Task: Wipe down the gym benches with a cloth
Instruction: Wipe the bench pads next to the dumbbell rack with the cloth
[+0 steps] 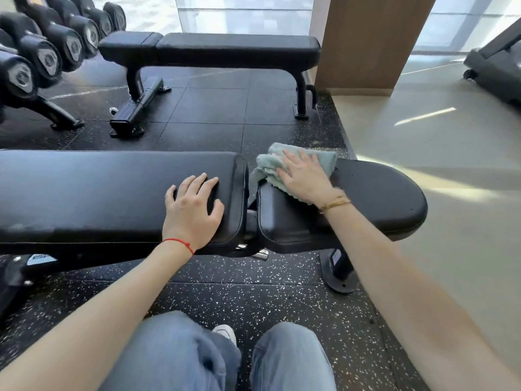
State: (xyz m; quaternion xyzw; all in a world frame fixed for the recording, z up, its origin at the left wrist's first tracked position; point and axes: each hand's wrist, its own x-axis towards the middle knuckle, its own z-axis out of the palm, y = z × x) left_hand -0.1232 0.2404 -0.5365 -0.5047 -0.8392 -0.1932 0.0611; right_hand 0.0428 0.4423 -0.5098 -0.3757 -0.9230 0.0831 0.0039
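Note:
A black padded gym bench [84,193] stretches across in front of me, with a long back pad on the left and a shorter seat pad [380,201] on the right. My left hand [194,210] rests flat on the right end of the long pad, fingers spread. My right hand [304,176] presses a light green cloth [270,162] onto the far left corner of the seat pad, fingers straight. Part of the cloth hangs into the gap between the pads. A second black bench [225,49] stands farther back.
A rack of black dumbbells [48,52] fills the upper left. A wooden pillar [366,40] stands beyond the seat pad, and a treadmill base [496,66] sits at the upper right. Speckled rubber flooring [253,292] lies under the benches, with pale smooth floor on the right.

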